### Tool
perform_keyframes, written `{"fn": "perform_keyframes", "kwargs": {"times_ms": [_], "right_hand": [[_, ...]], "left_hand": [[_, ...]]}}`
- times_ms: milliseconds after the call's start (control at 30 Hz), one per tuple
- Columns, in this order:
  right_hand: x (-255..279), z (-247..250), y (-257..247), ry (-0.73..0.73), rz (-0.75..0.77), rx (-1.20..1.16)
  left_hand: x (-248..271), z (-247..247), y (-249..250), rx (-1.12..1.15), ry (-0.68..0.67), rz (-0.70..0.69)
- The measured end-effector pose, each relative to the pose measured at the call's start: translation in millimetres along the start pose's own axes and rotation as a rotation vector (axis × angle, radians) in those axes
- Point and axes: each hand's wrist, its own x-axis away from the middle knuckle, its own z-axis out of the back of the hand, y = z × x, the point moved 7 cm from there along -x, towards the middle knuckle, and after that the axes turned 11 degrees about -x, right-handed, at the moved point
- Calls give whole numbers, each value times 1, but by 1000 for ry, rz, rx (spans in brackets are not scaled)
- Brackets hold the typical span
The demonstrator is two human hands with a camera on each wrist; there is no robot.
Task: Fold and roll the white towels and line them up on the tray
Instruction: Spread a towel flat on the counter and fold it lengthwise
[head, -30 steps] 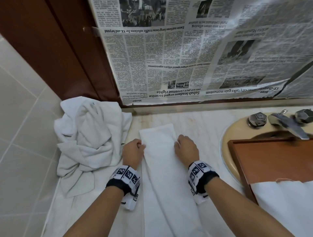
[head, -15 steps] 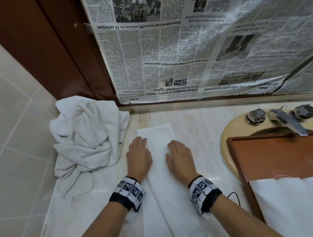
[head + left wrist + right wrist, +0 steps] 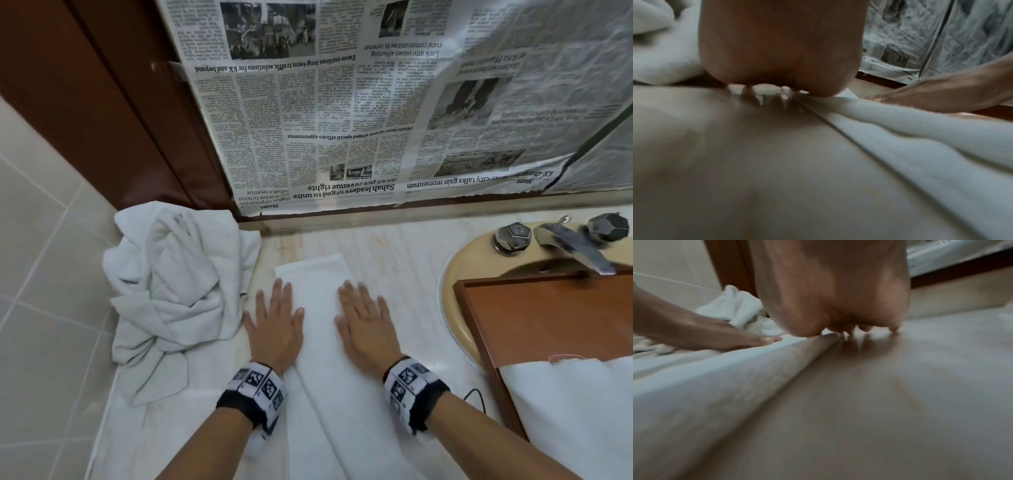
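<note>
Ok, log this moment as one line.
left hand flat on folded towel | right hand flat | tray no rolls | rolling not started

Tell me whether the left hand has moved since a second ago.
Yes. The left hand, earlier curled at the folded towel's left edge, now lies flat with fingers spread, reaching toward the newspaper and sitting nearer the crumpled towel pile.
</note>
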Motion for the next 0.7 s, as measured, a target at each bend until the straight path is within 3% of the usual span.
{"fn": "perform_keyframes", "kwargs": {"times_ms": [67, 133, 233, 333, 533, 700], "right_hand": [[11, -14, -20, -54, 117, 33], [18, -24, -22, -56, 141, 63], [16, -25, -4, -98, 129, 70], [7, -13, 7, -48, 95, 86], [-16, 3, 16, -57, -29, 42], [40, -12, 0, 31, 102, 74]], "left_hand": [[15, -4, 19, -14, -18, -88], [27, -13, 27, -64, -48, -137], [30, -18, 14, -93, -43, -125], [19, -14, 7, -96, -63, -99], [-13, 7, 23, 0, -104, -47], [37, 4, 47, -46, -107, -142]]}}
